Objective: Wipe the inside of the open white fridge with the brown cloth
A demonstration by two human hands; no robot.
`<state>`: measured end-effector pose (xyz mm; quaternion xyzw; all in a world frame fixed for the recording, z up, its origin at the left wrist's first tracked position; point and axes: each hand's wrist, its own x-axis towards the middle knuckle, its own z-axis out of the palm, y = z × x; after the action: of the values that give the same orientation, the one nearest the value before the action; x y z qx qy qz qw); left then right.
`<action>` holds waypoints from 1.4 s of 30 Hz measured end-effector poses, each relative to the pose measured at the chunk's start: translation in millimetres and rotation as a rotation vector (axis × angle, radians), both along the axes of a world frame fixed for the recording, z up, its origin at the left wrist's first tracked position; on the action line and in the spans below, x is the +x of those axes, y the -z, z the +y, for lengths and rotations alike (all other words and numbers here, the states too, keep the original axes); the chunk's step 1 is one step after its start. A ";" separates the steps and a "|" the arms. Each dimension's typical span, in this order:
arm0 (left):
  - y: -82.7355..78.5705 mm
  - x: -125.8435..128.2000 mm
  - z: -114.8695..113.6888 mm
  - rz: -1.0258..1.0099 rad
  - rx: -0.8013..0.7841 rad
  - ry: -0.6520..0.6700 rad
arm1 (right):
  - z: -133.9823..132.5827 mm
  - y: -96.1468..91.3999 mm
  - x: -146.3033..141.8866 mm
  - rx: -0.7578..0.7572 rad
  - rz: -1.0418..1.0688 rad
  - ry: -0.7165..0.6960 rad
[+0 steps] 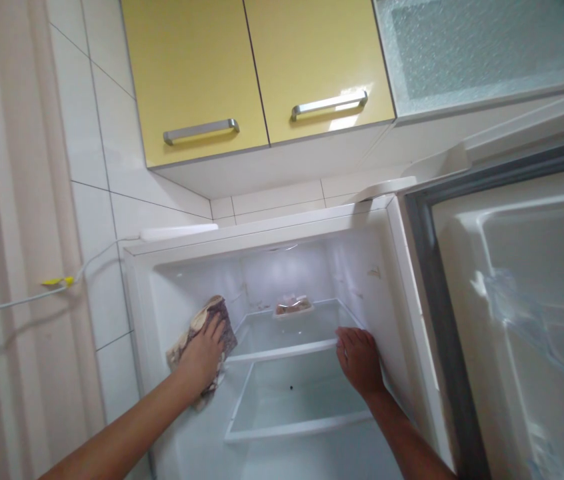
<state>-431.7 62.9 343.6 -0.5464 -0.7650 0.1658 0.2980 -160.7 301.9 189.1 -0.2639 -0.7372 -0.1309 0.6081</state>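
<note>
A patterned brown-and-beige cloth [228, 325] lies under my left hand [205, 357], pressed to the left inner wall of the open fridge [257, 233]. The fingers bend over the cloth and hold it. My right hand [361, 360] is at the right end of the upper glass shelf [287, 337], its fingers curled at the front edge; the fingertips are partly hidden. Toward the back of that shelf sits a small wrapped tray of food [293, 307]. Below is a second shelf [297, 427] with a white front rim.
The fridge door [462, 320] stands wide open on the right, with a clear door rack [527, 327]. Yellow cupboards [262, 73] with metal handles hang overhead. On the left, a white cable [12, 305] with a yellow tag runs to the fridge top, beside a curtain [17, 200].
</note>
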 end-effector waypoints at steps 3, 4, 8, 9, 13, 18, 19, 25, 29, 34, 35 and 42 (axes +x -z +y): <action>6.1 -12.1 15.9 0.108 0.005 -0.036 | 1.2 1.2 -0.4 -0.003 -0.004 0.006; 7.1 -13.9 21.9 0.137 0.009 -0.043 | 1.4 1.4 -0.3 -0.002 -0.004 0.005; 9.2 -16.6 49.0 0.198 0.062 -0.058 | 1.2 1.6 0.1 0.013 0.000 0.001; 9.8 -17.8 56.5 0.204 0.077 -0.065 | 1.1 1.7 -0.1 0.016 0.003 0.002; 9.7 -29.9 87.7 0.221 0.122 -0.076 | 2.6 3.4 -3.0 0.035 0.038 0.007; 4.8 -56.7 125.8 0.190 0.113 -0.031 | 10.1 9.3 -8.9 0.085 0.079 0.012; 4.4 -62.1 132.8 0.182 0.104 -0.021 | 11.7 10.6 -9.9 0.092 0.086 0.016; 4.8 -85.4 165.1 0.174 0.039 -0.015 | 18.0 15.5 -13.1 0.114 0.103 0.013; 5.1 -85.7 174.2 0.180 0.012 -0.038 | 18.9 15.6 -13.7 0.125 0.108 0.021; 9.6 -67.4 169.6 0.183 0.041 -0.113 | 18.1 14.9 -12.1 0.138 0.093 0.033; 10.3 -62.2 165.9 0.183 0.050 -0.132 | 17.7 14.8 -11.6 0.137 0.088 0.037; 4.8 -16.5 102.3 0.162 0.011 -0.179 | 11.3 11.7 -6.9 0.098 0.052 0.031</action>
<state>-448.2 165.2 338.8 -0.4589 -0.7852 0.2310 0.3457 -167.6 313.2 177.4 -0.2483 -0.7098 -0.1692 0.6371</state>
